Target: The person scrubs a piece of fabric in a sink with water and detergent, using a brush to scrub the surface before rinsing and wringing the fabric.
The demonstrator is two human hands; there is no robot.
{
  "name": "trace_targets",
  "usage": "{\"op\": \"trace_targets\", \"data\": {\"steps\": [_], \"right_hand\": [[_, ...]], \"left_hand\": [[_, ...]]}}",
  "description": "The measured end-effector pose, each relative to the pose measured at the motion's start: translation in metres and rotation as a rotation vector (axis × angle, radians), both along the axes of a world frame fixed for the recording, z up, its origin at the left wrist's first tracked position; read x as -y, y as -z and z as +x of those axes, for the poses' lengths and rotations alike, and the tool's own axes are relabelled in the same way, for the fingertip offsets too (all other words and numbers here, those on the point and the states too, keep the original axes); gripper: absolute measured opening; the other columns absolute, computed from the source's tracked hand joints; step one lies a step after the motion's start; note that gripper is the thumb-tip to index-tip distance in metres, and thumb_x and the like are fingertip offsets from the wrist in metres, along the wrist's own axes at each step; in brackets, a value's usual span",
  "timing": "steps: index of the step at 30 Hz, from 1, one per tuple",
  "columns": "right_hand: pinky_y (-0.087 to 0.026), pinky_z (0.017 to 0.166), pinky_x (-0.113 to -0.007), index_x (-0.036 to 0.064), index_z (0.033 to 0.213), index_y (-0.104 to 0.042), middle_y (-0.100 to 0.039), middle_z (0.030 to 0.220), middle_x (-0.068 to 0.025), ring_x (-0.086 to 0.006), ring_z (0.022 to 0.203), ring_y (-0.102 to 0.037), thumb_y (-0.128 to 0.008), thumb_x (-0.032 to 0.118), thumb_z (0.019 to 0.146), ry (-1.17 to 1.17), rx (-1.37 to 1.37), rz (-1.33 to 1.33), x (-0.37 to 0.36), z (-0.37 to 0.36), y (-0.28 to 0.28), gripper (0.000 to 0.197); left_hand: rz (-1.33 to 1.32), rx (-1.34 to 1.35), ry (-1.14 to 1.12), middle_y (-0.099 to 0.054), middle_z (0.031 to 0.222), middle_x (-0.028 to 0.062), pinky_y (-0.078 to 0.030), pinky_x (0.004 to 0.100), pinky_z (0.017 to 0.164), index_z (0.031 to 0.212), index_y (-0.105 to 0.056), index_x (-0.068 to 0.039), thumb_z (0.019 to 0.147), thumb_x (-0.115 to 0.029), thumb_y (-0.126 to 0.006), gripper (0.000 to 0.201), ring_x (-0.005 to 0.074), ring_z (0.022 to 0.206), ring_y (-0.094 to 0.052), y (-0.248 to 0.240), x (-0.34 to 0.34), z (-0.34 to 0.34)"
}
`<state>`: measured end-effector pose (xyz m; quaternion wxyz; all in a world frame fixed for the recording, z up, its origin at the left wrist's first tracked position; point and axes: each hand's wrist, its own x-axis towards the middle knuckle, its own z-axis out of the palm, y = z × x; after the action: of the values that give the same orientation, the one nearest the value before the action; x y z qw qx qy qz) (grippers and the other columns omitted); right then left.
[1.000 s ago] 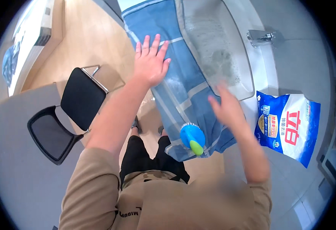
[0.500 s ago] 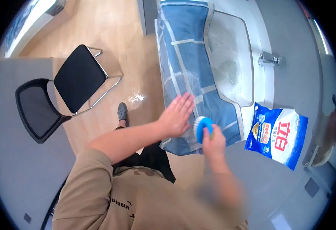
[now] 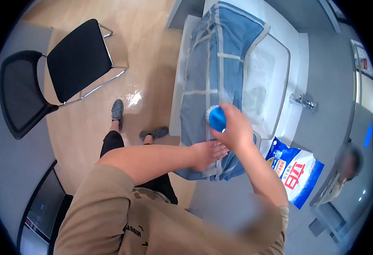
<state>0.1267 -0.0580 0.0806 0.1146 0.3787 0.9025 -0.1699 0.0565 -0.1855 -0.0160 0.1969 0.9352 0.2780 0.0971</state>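
A blue cloth with pale check stripes (image 3: pixel 199 80) drapes over the near edge of a white sink (image 3: pixel 293 85). My right hand (image 3: pixel 236 127) grips a blue scrub brush (image 3: pixel 217 119) with white bristles, which rests against the cloth at its middle. Lower down, my left hand (image 3: pixel 209 155) lies flat on the cloth with the fingers stretched out, close below the brush. Cloudy, sudsy water (image 3: pixel 258 80) stands in the basin beyond the cloth's edge.
To the right of the cloth lies a blue and white detergent bag (image 3: pixel 296 172) on the grey counter. A chrome tap (image 3: pixel 303 102) sticks out over the basin's far side. At left stands a black chair (image 3: pixel 79 59); a wet patch (image 3: pixel 133 97) shines on the floor.
My right hand has moved the brush up the cloth, farther from me. My left hand has shifted down and now lies below the brush. The whole view has turned somewhat.
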Motion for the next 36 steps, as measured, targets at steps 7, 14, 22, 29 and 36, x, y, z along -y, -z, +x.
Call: {"op": "trace_targets", "data": {"steps": [7, 14, 22, 29, 36], "right_hand": [[-0.055, 0.084, -0.046, 0.0202, 0.132, -0.052, -0.058, 0.127, -0.0158, -0.0394, 0.109, -0.062, -0.090, 0.021, 0.060, -0.263, 0.305, -0.044, -0.057, -0.040, -0.007, 0.081], [-0.056, 0.075, -0.047, 0.0039, 0.114, -0.050, -0.066, 0.112, -0.0187, -0.0412, 0.088, -0.068, -0.086, 0.028, 0.068, -0.057, 0.157, 0.103, -0.118, -0.114, -0.002, 0.063], [-0.057, 0.083, -0.043, 0.0086, 0.133, -0.052, -0.059, 0.130, -0.0130, -0.0360, 0.105, -0.064, -0.089, 0.031, 0.064, -0.237, 0.055, 0.151, -0.042, -0.037, -0.007, 0.081], [-0.055, 0.087, -0.042, 0.0125, 0.130, -0.059, -0.063, 0.123, -0.0141, -0.0358, 0.105, -0.065, -0.087, 0.026, 0.066, 0.084, -0.115, 0.034, -0.019, -0.013, -0.008, 0.071], [-0.057, 0.076, -0.045, 0.0126, 0.124, -0.057, -0.065, 0.115, -0.0205, -0.0401, 0.092, -0.068, -0.083, 0.030, 0.065, -0.136, 0.049, 0.064, -0.060, -0.044, 0.012, 0.067]], "left_hand": [[0.064, 0.000, 0.009, -0.020, 0.163, 0.0206, -0.010, 0.0426, 0.125, 0.151, -0.030, 0.009, 0.093, -0.033, -0.039, 0.072, 0.0308, 0.153, -0.016, -0.007, -0.006, -0.004], [-0.033, 0.099, -0.032, -0.022, 0.162, 0.0211, -0.012, 0.0426, 0.125, 0.148, -0.034, 0.010, 0.090, -0.034, -0.047, 0.074, 0.0307, 0.153, -0.016, -0.004, -0.006, -0.005], [-0.145, 0.092, -0.059, -0.020, 0.163, 0.0190, -0.008, 0.0426, 0.125, 0.151, -0.029, 0.009, 0.092, -0.030, -0.044, 0.072, 0.0307, 0.153, -0.013, -0.007, -0.004, 0.002], [-0.239, 0.043, -0.396, -0.035, 0.155, 0.0216, -0.013, 0.0492, 0.124, 0.146, -0.040, 0.007, 0.091, -0.047, -0.051, 0.078, 0.0370, 0.147, -0.028, -0.001, 0.002, 0.007], [0.011, -0.032, -0.395, -0.029, 0.159, 0.0231, -0.013, 0.0501, 0.123, 0.147, -0.040, 0.005, 0.089, -0.056, -0.052, 0.084, 0.0391, 0.149, -0.023, -0.003, 0.000, 0.004]]}}
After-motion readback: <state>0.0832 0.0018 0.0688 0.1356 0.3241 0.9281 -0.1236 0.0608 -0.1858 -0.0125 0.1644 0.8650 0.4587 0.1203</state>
